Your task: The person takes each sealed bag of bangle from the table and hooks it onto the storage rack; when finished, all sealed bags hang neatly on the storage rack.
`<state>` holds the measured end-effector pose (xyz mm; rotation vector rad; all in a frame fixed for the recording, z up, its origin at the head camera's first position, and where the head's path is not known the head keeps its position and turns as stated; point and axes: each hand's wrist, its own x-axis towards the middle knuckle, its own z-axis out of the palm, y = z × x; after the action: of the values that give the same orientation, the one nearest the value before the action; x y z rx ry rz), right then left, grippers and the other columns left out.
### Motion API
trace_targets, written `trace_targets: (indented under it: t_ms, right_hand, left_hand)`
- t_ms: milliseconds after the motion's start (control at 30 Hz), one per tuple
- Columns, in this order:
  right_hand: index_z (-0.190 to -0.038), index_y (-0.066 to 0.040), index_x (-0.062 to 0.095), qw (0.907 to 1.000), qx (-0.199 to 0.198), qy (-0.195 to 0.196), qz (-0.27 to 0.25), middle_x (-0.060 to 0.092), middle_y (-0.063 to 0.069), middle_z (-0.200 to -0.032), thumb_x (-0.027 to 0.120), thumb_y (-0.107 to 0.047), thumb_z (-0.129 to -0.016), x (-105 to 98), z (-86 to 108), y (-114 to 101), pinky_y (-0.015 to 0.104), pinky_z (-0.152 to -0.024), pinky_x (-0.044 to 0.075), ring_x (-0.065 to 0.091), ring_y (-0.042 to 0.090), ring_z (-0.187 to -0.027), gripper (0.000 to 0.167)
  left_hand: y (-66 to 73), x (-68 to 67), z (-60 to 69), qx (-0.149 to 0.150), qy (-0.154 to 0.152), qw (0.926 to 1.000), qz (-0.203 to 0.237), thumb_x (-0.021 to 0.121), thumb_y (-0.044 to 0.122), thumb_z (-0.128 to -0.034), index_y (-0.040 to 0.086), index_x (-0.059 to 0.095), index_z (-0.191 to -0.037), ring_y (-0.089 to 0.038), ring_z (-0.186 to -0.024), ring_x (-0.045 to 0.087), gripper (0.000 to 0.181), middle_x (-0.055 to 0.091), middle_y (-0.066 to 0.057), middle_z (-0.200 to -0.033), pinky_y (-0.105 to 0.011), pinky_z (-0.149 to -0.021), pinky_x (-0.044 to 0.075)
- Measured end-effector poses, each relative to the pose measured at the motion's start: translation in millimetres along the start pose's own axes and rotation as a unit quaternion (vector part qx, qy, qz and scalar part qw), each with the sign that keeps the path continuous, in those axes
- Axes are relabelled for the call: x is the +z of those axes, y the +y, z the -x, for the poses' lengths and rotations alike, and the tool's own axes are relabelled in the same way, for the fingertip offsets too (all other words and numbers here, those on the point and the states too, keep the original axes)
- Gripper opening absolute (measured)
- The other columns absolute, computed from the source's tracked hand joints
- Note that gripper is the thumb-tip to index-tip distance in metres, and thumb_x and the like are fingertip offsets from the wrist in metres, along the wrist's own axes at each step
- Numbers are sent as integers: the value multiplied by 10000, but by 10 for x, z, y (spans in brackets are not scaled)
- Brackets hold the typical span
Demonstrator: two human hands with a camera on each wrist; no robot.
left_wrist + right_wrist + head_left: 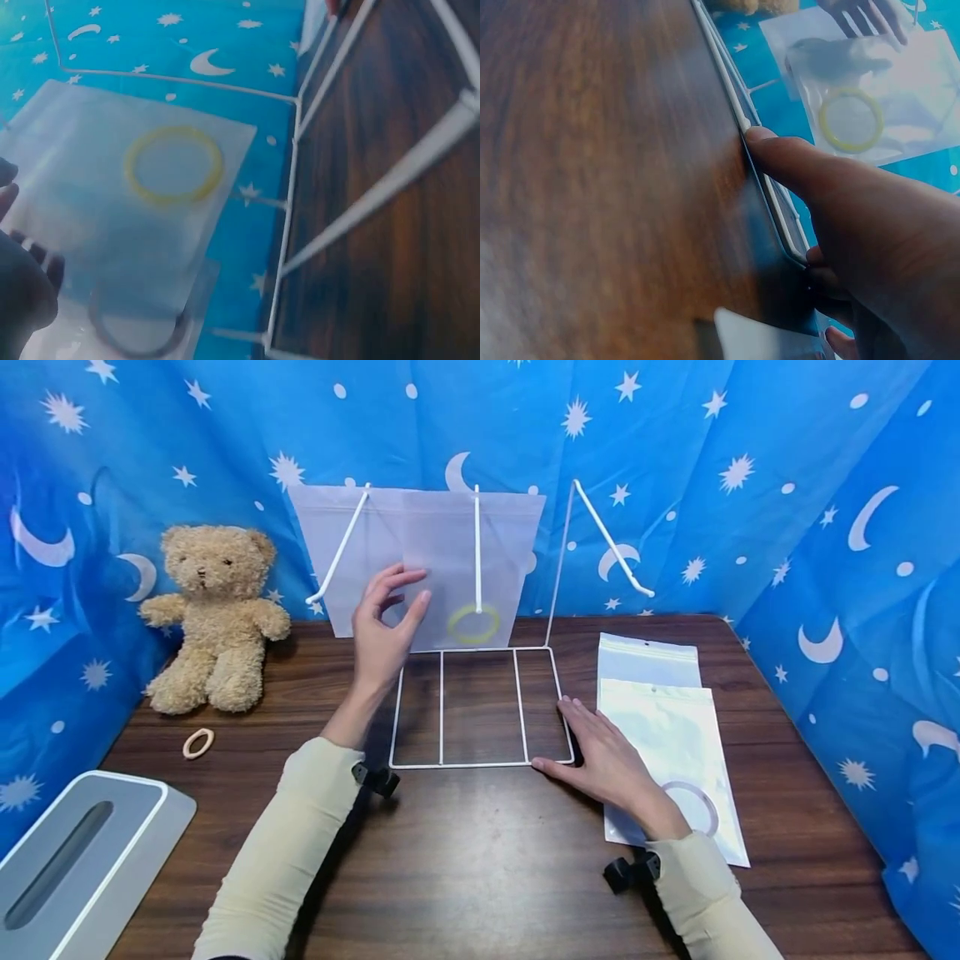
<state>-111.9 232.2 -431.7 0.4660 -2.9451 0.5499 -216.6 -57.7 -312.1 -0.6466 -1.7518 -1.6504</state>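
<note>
A white wire rack point(483, 766) stands on the wooden table, with three prongs slanting up at its back. Two translucent pouches hang from its left and middle prongs; the nearer pouch point(442, 539) shows a yellow ring point(473, 623). In the left wrist view a darker ring point(139, 349) shows in the other pouch. My left hand point(386, 627) is raised before the pouches, thumb and fingers curved apart, holding nothing. My right hand point(603, 760) holds the rack's front right corner, thumb point(780, 154) on the front bar and fingers along the right side.
Two more flat pouches point(660, 735) lie overlapped at the right, the upper one containing a purplish ring point(693, 806). A teddy bear point(217, 618) sits back left, near a small wooden ring point(198, 743). A grey-white box point(97, 860) stands front left. Blue star-patterned cloth point(750, 485) borders the table.
</note>
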Motion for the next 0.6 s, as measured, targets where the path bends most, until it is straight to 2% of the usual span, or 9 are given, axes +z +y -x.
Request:
trace_targets:
  t_ms: [133, 200, 267, 333, 367, 433, 500, 567, 600]
  right_hand:
    - [-1519, -18, 322, 10000, -6, 19, 32, 333, 167, -1545, 601, -709, -822, -2, -7, 3, 483, -1151, 201, 275, 310, -1431, 1021]
    - [-1517, -14, 324, 10000, -20, 31, 45, 337, 170, -1543, 599, -710, -822, -4, -13, 10, 487, -1149, 205, 279, 314, -1429, 1021]
    - [-1516, -12, 325, 10000, -21, 35, 44, 337, 172, -1542, 595, -713, -824, -6, -18, 16, 492, -1148, 204, 280, 318, -1428, 1021]
    - [-1516, -12, 325, 10000, -12, 21, 40, 334, 171, -1544, 590, -717, -824, -4, -23, 16, 496, -1148, 202, 278, 319, -1429, 1022]
    - [-1516, -11, 325, 10000, -8, 10, 31, 332, 171, -1545, 589, -717, -825, -2, -25, 15, 497, -1148, 200, 276, 320, -1429, 1022]
    - [-1515, -10, 327, 10000, 8, -10, 16, 332, 171, -1546, 590, -715, -825, 4, -27, 13, 498, -1148, 199, 274, 321, -1430, 1021]
    - [-1514, -11, 331, 10000, 17, -20, 8, 334, 168, -1545, 598, -711, -823, 8, -25, 9, 494, -1150, 198, 273, 318, -1431, 1020]
    - [-1515, -15, 331, 10000, 27, -26, -2, 334, 166, -1546, 601, -711, -821, 15, -25, 9, 491, -1150, 198, 272, 317, -1432, 1020]
    - [-1516, -17, 331, 10000, 31, -29, -4, 334, 164, -1546, 600, -714, -819, 19, -25, 9, 491, -1150, 197, 271, 316, -1432, 1021]
  left_hand:
    - [80, -219, 264, -272, -167, 9981, -532, 697, -58, -847, -101, 624, -1162, -324, -1192, 505, 326, 535, -252, -1267, -586, -931, 428]
    - [110, -312, 442, -554, -287, 9956, -700, 699, -71, -839, -106, 590, -1190, -371, -1171, 503, 369, 517, -270, -1251, -592, -931, 425]
    - [47, -419, 641, -1037, -521, 9890, -920, 713, -24, -849, -72, 569, -1230, -390, -1160, 514, 411, 517, -240, -1247, -565, -937, 436]
    - [-8, -520, 813, -1663, -874, 9756, -1139, 724, 31, -862, -38, 554, -1260, -408, -1143, 531, 438, 522, -221, -1244, -531, -951, 444]
    - [-39, -571, 888, -1943, -1094, 9663, -1284, 733, 64, -866, -23, 546, -1277, -408, -1154, 530, 459, 528, -218, -1253, -515, -959, 445]
    - [-104, -670, 1016, -2486, -1567, 9434, -1539, 744, 139, -873, 11, 522, -1325, -381, -1188, 528, 520, 530, -195, -1298, -471, -984, 445]
    - [-90, -736, 1091, -2878, -1916, 9266, -1479, 743, 152, -877, -15, 483, -1362, -381, -1243, 492, 575, 505, -232, -1348, -472, -1018, 421]
    - [-110, -791, 1142, -3168, -2065, 9180, -1195, 746, 150, -876, -34, 445, -1390, -364, -1300, 443, 623, 475, -249, -1392, -477, -1053, 383]
    - [-127, -814, 1160, -3286, -2077, 9160, -995, 746, 145, -874, -39, 432, -1399, -359, -1325, 414, 639, 460, -247, -1412, -480, -1071, 360]
